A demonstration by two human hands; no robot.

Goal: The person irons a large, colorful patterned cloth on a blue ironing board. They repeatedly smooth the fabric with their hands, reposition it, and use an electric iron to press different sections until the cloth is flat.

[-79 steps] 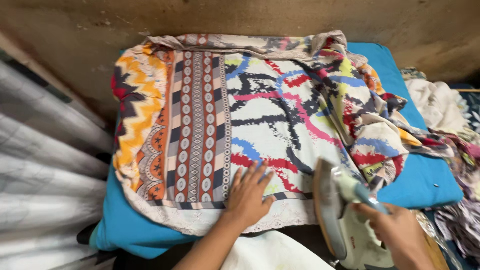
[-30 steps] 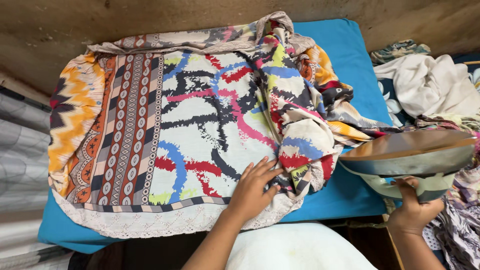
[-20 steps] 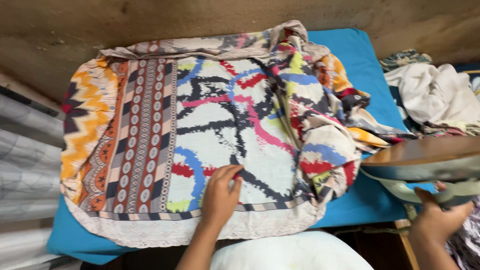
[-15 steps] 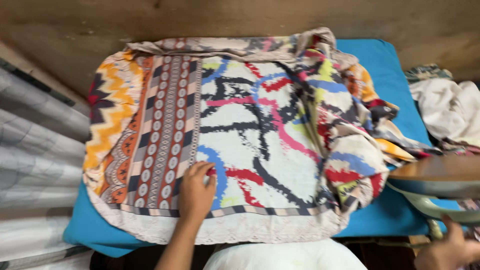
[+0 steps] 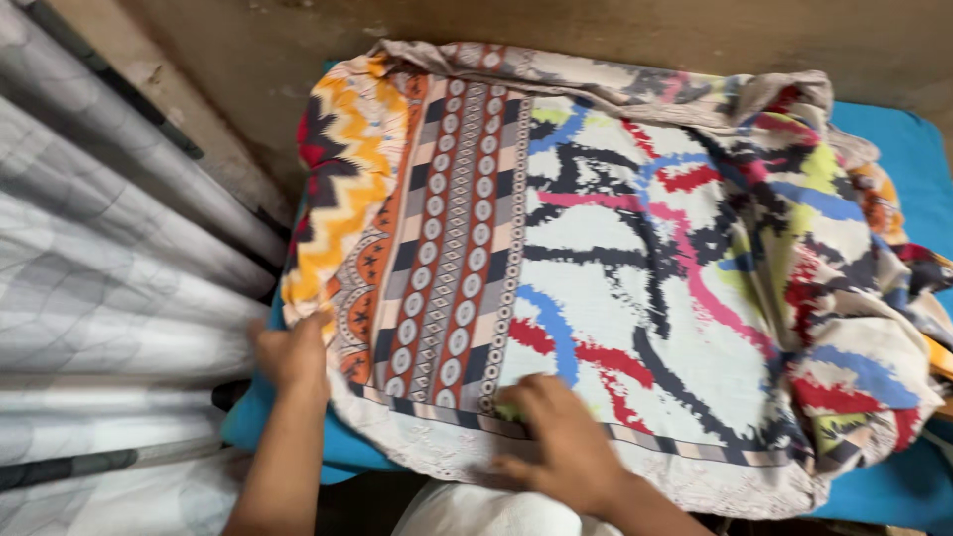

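The left hand (image 5: 294,349), at lower left of the frame, grips the edge of the multicoloured patterned cotton cloth (image 5: 615,258) with fingers curled. The right hand (image 5: 561,447), low centre, presses flat and open on the cloth's lace-trimmed hem. The cloth lies spread over a bright blue padded desk (image 5: 893,159), bunched at the right. Grey-white pleated curtain (image 5: 109,298) fills the left; a rough brown wall (image 5: 635,30) runs along the top.

Surface: blue padded board (image 5: 898,486) | lying on it: patterned multicoloured cloth (image 5: 615,258), spreading across, lace edge overhanging front
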